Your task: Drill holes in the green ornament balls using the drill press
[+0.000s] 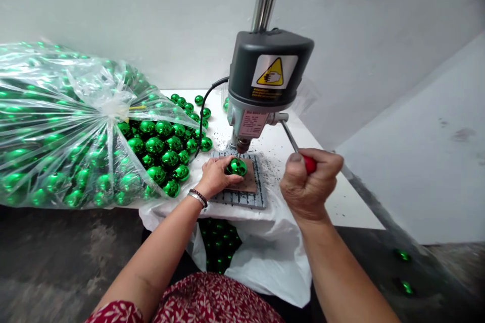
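A small bench drill press (271, 73) stands before me on a white table. Under its chuck, my left hand (217, 177) grips a shiny green ball (237, 167) between thumb and fingers. The ball rests on a brown board (248, 181) laid over the grey slotted base (260, 197). The drill bit (239, 155) reaches the top of the ball; whether it has gone in I cannot tell. My right hand (310, 181) is wrapped round the red-knobbed feed lever (290, 133) at the drill's right side.
A big clear plastic bag (113, 106) of green balls lies at the left, with loose balls (199, 100) behind. Dark shavings dot the white table (356, 207). A white bag (273, 257) holding green balls hangs at the front edge. Two balls (407, 287) lie on the floor.
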Tool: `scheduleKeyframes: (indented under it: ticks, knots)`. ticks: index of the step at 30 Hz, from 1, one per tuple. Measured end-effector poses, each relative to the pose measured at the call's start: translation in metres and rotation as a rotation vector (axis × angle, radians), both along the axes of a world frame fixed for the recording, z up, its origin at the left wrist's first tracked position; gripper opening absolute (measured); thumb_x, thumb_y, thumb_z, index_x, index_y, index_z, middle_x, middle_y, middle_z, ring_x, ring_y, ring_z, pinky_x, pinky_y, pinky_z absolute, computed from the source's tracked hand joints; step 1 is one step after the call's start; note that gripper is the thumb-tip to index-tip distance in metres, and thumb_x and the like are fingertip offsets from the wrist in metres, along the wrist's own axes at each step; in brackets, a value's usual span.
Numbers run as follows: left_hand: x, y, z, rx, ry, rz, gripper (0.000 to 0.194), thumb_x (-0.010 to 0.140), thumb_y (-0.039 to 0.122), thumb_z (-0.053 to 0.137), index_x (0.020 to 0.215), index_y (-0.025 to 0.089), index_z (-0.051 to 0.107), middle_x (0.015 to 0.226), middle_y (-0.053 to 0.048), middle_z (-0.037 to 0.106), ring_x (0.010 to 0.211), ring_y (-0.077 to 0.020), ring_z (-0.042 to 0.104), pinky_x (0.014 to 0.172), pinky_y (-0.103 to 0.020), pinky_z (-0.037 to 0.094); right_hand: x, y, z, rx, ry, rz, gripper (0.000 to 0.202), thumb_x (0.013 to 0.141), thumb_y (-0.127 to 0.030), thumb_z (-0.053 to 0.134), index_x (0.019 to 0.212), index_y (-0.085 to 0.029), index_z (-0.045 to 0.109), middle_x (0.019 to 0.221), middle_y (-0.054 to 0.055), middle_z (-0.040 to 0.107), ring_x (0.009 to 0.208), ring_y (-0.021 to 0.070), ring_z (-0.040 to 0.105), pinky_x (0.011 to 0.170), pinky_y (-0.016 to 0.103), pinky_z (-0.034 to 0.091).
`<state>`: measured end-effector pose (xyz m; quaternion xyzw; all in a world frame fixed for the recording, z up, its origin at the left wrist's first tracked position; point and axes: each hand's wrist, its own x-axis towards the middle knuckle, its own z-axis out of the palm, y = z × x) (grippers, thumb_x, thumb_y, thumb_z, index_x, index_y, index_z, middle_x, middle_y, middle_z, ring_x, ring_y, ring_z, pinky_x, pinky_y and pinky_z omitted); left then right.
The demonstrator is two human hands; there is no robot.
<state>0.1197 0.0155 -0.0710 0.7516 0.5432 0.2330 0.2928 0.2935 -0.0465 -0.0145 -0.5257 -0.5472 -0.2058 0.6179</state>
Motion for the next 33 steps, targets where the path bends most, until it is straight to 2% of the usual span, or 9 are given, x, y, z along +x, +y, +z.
scheduleKeyframes:
  ticks: [6, 9, 15, 17, 21, 24, 27, 30, 33]
  knots:
    - [0.002, -0.005, -0.003, 0.028, -0.074, -0.029, 0.052, 0.071, 0.034, 0.079, 0.12, 0.022, 0.069, 0.104, -0.006, 0.074, 0.103, -0.0289, 0.063, 0.099, -0.043, 0.046, 0.002, 0.02, 0.073, -0.114, 0.122, 0.01, 0.017, 0.088, -0.033, 0.05, 0.083, -0.017, 0.049, 0.068, -0.002, 0.052, 0.06, 0.0061, 0.046, 0.06, 0.023, 0.038]
    - [-0.008, -0.011, -0.007, 0.058, -0.138, -0.101, 0.053, 0.071, 0.028, 0.075, 0.122, 0.019, 0.065, 0.109, -0.008, 0.073, 0.104, -0.0286, 0.065, 0.098, -0.042, 0.048, 0.0, 0.025, 0.096, -0.223, 0.175, -0.017, 0.017, 0.089, -0.031, 0.052, 0.082, -0.015, 0.049, 0.069, -0.004, 0.049, 0.063, 0.0053, 0.042, 0.065, 0.023, 0.038]
    - [-0.05, -0.024, -0.011, 0.123, -0.173, -0.405, 0.07, 0.064, 0.012, 0.062, 0.133, 0.024, 0.06, 0.146, -0.009, 0.059, 0.136, -0.0298, 0.051, 0.118, -0.049, 0.037, -0.005, 0.023, 0.095, -0.214, 0.221, -0.024, 0.008, 0.088, -0.02, 0.053, 0.084, -0.015, 0.048, 0.075, -0.004, 0.052, 0.067, 0.0048, 0.045, 0.067, 0.022, 0.04]
    - [-0.056, -0.02, -0.009, 0.113, -0.187, -0.319, 0.065, 0.069, 0.011, 0.057, 0.133, 0.022, 0.061, 0.146, -0.009, 0.059, 0.136, -0.027, 0.052, 0.118, -0.046, 0.039, -0.005, 0.023, 0.094, -0.204, 0.236, -0.016, 0.007, 0.087, -0.018, 0.053, 0.084, -0.016, 0.048, 0.077, -0.004, 0.052, 0.067, 0.0041, 0.045, 0.068, 0.022, 0.04]
    - [-0.042, 0.014, 0.001, 0.14, -0.025, 0.029, 0.048, 0.084, 0.01, 0.047, 0.128, 0.016, 0.066, 0.133, -0.013, 0.068, 0.127, -0.0246, 0.061, 0.115, -0.04, 0.044, -0.002, 0.026, 0.092, -0.162, 0.208, -0.012, 0.009, 0.088, -0.021, 0.053, 0.083, -0.016, 0.049, 0.079, -0.003, 0.052, 0.071, 0.0045, 0.047, 0.07, 0.024, 0.041]
    - [-0.021, 0.048, 0.013, 0.121, 0.215, 0.105, 0.058, 0.086, 0.004, 0.043, 0.144, 0.005, 0.051, 0.15, -0.024, 0.051, 0.137, -0.0283, 0.054, 0.114, -0.037, 0.043, 0.0, 0.027, 0.09, -0.153, 0.18, -0.001, 0.01, 0.088, -0.022, 0.053, 0.082, -0.016, 0.048, 0.08, -0.002, 0.052, 0.071, 0.0045, 0.047, 0.069, 0.025, 0.041]
    - [-0.004, 0.073, 0.022, -0.045, 0.412, 0.214, 0.07, 0.086, 0.002, 0.041, 0.155, 0.002, 0.031, 0.16, -0.033, 0.03, 0.131, -0.032, 0.059, 0.104, -0.038, 0.049, 0.0, 0.026, 0.089, -0.156, 0.187, 0.027, 0.013, 0.088, -0.026, 0.054, 0.083, -0.015, 0.049, 0.078, -0.002, 0.052, 0.069, 0.0042, 0.046, 0.066, 0.024, 0.04]
    - [0.004, 0.083, 0.025, -0.131, 0.48, 0.268, 0.069, 0.085, 0.005, 0.044, 0.152, -0.001, 0.031, 0.152, -0.04, 0.036, 0.12, -0.0363, 0.066, 0.097, -0.042, 0.052, 0.0, 0.025, 0.089, -0.149, 0.192, 0.047, 0.016, 0.088, -0.03, 0.055, 0.084, -0.015, 0.05, 0.079, -0.002, 0.053, 0.068, 0.0039, 0.046, 0.065, 0.024, 0.041]
    - [0.004, 0.082, 0.023, -0.136, 0.497, 0.274, 0.061, 0.088, 0.01, 0.044, 0.148, 0.003, 0.039, 0.142, -0.037, 0.048, 0.115, -0.0364, 0.069, 0.094, -0.044, 0.052, 0.001, 0.025, 0.089, -0.136, 0.19, 0.062, 0.017, 0.087, -0.032, 0.054, 0.084, -0.015, 0.05, 0.082, -0.001, 0.054, 0.071, 0.0035, 0.048, 0.068, 0.024, 0.042]
